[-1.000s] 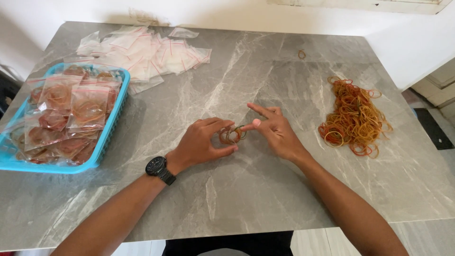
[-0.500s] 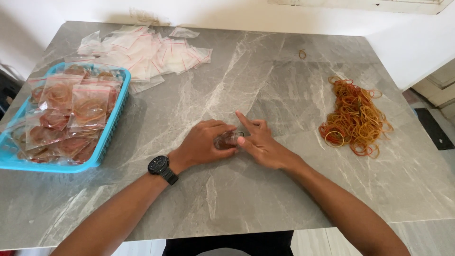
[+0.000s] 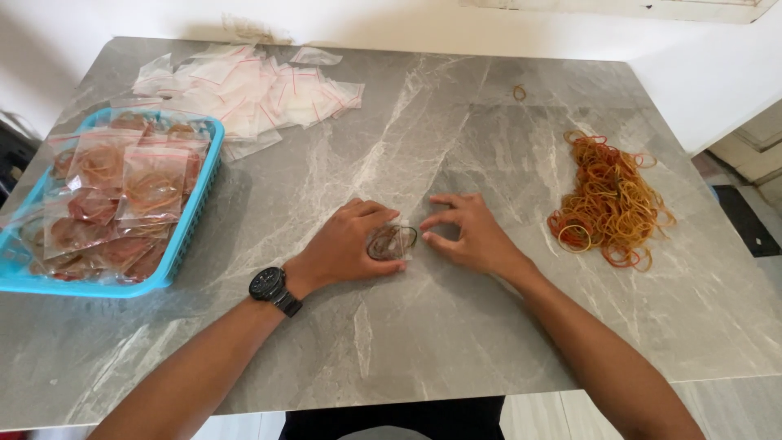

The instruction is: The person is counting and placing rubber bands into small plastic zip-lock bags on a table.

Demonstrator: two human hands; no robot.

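Right hand (image 3: 472,236) has drawn back, fingers now curled beside the bagged rubber bands (image 3: 392,242) (mid-tabletop (image 3: 456,326)); left hand (image 3: 350,244) pinches the small bag's edge.

Grey marble table (image 3: 456,342) bears blue basket (image 3: 189,222), empty bags (image 3: 252,85), rubber bands (image 3: 609,200) (perhaps hundreds).

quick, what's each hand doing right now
Left hand: closed on a small clear bag of rubber bands.
Right hand: fingertips at the bag's edge, grip unclear.
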